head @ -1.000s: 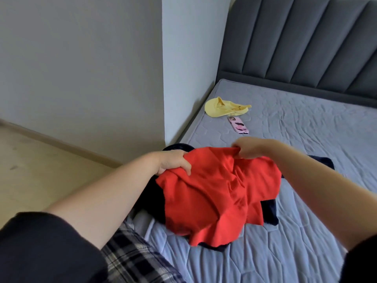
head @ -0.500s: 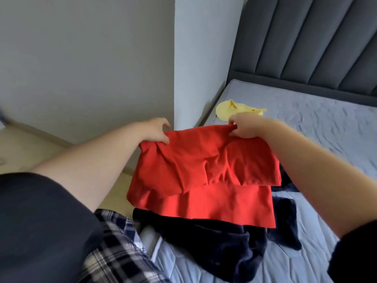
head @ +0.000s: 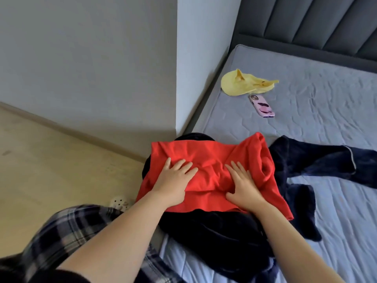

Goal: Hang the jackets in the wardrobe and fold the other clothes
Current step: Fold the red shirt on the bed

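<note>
A red garment (head: 212, 158) lies spread on top of a dark navy garment (head: 224, 237) at the bed's left edge. My left hand (head: 174, 180) rests flat on the red cloth's left half, fingers apart. My right hand (head: 242, 184) presses flat on its right half, fingers spread. Neither hand grips anything. The red cloth's right side is bunched into a roll. More navy fabric (head: 326, 162) stretches out to the right across the grey mattress (head: 326, 111).
A yellow garment (head: 242, 83) and a pink-cased phone (head: 262, 106) lie farther up the mattress near the wall corner (head: 177, 78). A dark padded headboard (head: 318, 23) stands at the back. Wooden floor (head: 51, 160) lies left. My plaid trousers (head: 67, 231) and a pale shoe (head: 120, 202) show below.
Both hands held the red garment up by its top edge. It now lies on the navy pile, and both hands have let go and rest flat on it.
</note>
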Available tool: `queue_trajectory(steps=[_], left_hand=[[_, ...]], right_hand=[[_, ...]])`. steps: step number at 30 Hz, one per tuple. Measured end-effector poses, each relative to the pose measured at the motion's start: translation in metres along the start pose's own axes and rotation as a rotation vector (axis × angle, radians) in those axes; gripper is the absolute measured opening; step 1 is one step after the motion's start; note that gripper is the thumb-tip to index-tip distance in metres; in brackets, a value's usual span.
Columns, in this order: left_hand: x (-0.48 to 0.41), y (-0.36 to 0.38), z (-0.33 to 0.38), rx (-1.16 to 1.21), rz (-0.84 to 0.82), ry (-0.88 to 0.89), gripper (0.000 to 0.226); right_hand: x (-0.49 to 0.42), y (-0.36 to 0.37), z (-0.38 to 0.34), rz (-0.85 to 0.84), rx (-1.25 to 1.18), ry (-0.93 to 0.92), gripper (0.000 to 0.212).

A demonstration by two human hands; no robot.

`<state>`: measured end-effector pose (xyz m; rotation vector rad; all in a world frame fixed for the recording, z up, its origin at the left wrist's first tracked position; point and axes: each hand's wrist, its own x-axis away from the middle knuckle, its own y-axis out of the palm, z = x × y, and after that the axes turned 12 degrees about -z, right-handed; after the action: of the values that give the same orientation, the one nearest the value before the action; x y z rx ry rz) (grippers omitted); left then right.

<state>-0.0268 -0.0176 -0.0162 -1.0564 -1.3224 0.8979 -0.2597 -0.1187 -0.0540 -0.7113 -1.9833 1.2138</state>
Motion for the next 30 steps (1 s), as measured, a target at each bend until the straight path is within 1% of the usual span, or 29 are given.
queue_trajectory(steps=[1,3,5,6,7,8,10,11,12,13,15,16,17,18,20,21,22,23,24,25,26,27,28,29,30], left_hand=[[0.001,-0.002,-0.002,0.004,0.021,0.007,0.074],[0.002,-0.008,-0.008,0.045,0.076,0.01,0.07],[0.006,-0.016,-0.017,0.129,0.152,0.017,0.068],[0.011,-0.02,-0.02,0.174,0.216,0.032,0.068],[0.016,-0.026,-0.023,0.21,0.3,0.06,0.067],[0.022,-0.032,-0.025,0.226,0.401,0.098,0.065],[0.03,-0.042,-0.028,0.205,0.614,0.179,0.057],[0.033,-0.044,-0.029,0.187,0.665,0.208,0.051],[0.037,-0.047,-0.028,0.17,0.639,0.219,0.044],[0.04,-0.047,-0.025,0.146,0.556,0.209,0.039],[0.045,-0.04,-0.016,0.055,0.246,0.162,0.033],[0.047,-0.033,-0.011,-0.004,0.104,0.13,0.031],[0.047,-0.027,-0.006,-0.052,-0.002,0.095,0.031],[0.047,-0.023,-0.002,-0.068,-0.054,0.061,0.031],[0.047,-0.023,0.001,-0.058,-0.092,-0.005,0.03],[0.047,-0.024,0.0,-0.055,-0.148,-0.02,0.029],[0.048,-0.024,-0.001,-0.048,-0.225,-0.028,0.029],[0.049,-0.023,-0.003,-0.023,-0.312,-0.026,0.031],[0.05,-0.023,-0.003,0.052,-0.375,-0.027,0.037],[0.05,-0.024,-0.001,0.169,-0.378,-0.032,0.041],[0.048,-0.025,0.001,0.297,-0.31,-0.041,0.043],[0.044,-0.025,0.004,0.381,-0.17,-0.045,0.042],[0.039,-0.027,0.006,0.397,0.024,-0.035,0.037],[0.031,-0.028,0.008,0.363,0.217,-0.024,0.028],[0.023,-0.027,0.01,0.312,0.352,-0.03,0.019]], right_hand=[[0.0,-0.005,-0.002,0.009,0.028,0.009,0.094],[0.0,-0.015,-0.004,0.111,0.139,0.065,0.088],[0.002,-0.028,-0.006,0.219,0.271,0.119,0.076],[0.005,-0.036,-0.007,0.286,0.274,0.128,0.068],[0.009,-0.043,-0.009,0.376,0.24,0.115,0.06],[0.013,-0.05,-0.009,0.504,0.196,0.079,0.053],[0.027,-0.059,-0.011,0.776,0.199,-0.01,0.047],[0.035,-0.059,-0.012,0.835,0.216,-0.044,0.046],[0.043,-0.055,-0.013,0.832,0.228,-0.062,0.044],[0.051,-0.047,-0.015,0.772,0.233,-0.059,0.039],[0.062,-0.022,-0.02,0.553,0.241,0.018,0.032],[0.066,-0.011,-0.022,0.46,0.23,0.051,0.032],[0.071,-0.003,-0.024,0.424,0.215,0.068,0.034],[0.074,0.001,-0.024,0.433,0.195,0.076,0.038],[0.079,-0.004,-0.024,0.524,0.147,0.067,0.046],[0.081,-0.008,-0.027,0.517,0.134,0.079,0.047],[0.082,-0.012,-0.029,0.419,0.134,0.104,0.045],[0.082,-0.016,-0.031,0.246,0.141,0.136,0.042],[0.082,-0.02,-0.03,0.031,0.159,0.153,0.039],[0.081,-0.027,-0.028,-0.159,0.163,0.151,0.039],[0.079,-0.036,-0.027,-0.277,0.155,0.145,0.038],[0.076,-0.045,-0.03,-0.309,0.135,0.138,0.035],[0.073,-0.057,-0.034,-0.286,0.084,0.137,0.033],[0.067,-0.069,-0.039,-0.246,0.016,0.164,0.039],[0.059,-0.077,-0.044,-0.211,-0.042,0.195,0.046]])
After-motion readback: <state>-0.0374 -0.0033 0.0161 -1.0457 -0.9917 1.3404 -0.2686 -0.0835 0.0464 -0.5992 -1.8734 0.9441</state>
